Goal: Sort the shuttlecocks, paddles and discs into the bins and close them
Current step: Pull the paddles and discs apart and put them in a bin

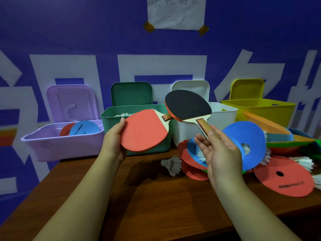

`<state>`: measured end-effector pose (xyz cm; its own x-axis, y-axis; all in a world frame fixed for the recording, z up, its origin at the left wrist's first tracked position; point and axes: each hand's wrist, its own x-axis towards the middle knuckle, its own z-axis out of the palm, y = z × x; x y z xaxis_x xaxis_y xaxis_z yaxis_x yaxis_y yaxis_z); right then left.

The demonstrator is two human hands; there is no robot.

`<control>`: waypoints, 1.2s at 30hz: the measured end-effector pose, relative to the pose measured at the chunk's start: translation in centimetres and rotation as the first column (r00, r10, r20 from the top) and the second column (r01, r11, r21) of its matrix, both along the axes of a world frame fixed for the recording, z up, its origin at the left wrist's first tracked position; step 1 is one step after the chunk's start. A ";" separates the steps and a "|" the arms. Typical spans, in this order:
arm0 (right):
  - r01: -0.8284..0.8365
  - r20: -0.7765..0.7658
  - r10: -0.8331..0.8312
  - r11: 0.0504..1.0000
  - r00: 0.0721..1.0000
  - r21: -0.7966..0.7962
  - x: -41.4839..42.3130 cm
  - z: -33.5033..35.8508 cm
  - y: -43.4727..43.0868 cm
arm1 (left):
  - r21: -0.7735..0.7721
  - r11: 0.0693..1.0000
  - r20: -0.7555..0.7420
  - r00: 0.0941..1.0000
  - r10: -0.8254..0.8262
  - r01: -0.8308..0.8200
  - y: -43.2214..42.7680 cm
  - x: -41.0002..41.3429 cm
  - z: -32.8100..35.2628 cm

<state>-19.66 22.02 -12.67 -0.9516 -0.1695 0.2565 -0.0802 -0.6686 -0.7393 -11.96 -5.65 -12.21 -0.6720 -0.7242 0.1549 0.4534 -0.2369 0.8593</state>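
Note:
My left hand (113,138) grips the blade edge of a paddle with a red face (143,131), held in front of the green bin (111,117). My right hand (220,150) pinches the wooden handle of a second paddle with a black face (186,104), raised before the white bin (224,112). The green bin holds shuttlecocks (124,114). In the purple bin (60,145) lie a blue disc (85,127) and a red one. A heap of blue (243,134) and red discs (284,178) with loose shuttlecocks (172,165) lies on the table at right.
Four open bins line the back of the wooden table (156,197), each lid leaning on the blue wall: purple, green, white, yellow (260,108). Orange and green discs pile up below the yellow bin at far right. A paper sheet (175,13) is taped to the wall.

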 end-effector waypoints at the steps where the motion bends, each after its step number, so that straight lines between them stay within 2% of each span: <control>1: 0.004 0.003 -0.004 1.000 1.000 -0.011 0.0 0.3 -0.1 | -0.002 1.000 -0.002 1.000 0.002 -0.002 0.4 -0.2 0.2; 8: 0.080 0.024 -0.079 0.994 0.997 -0.068 -1.9 2.7 1.8 | 0.028 0.998 0.038 0.998 -0.052 0.051 4.0 -2.4 2.2; 12: 0.134 0.023 -0.133 0.988 0.991 -0.070 -4.6 4.3 4.7 | 0.070 0.983 0.041 0.984 -0.173 0.169 6.9 -4.7 3.8; 19: 0.201 -0.002 -0.201 0.980 0.980 0.004 -12.4 7.9 11.5 | -0.015 0.968 0.078 0.965 -0.249 0.251 13.3 -11.4 6.7; 24: 0.258 -0.023 -0.257 0.966 0.966 0.028 -19.5 9.5 15.0 | 0.045 0.949 0.113 0.942 -0.315 0.312 17.8 -18.0 9.6; 31: 0.339 -0.140 -0.311 0.893 0.940 0.295 -30.4 11.0 17.6 | -0.023 0.939 0.314 0.894 -0.319 0.343 22.2 -28.2 14.0; 36: 0.396 -0.195 -0.344 0.810 0.918 0.434 -36.8 11.3 18.1 | 0.005 0.927 0.308 0.882 -0.358 0.374 23.3 -34.1 15.0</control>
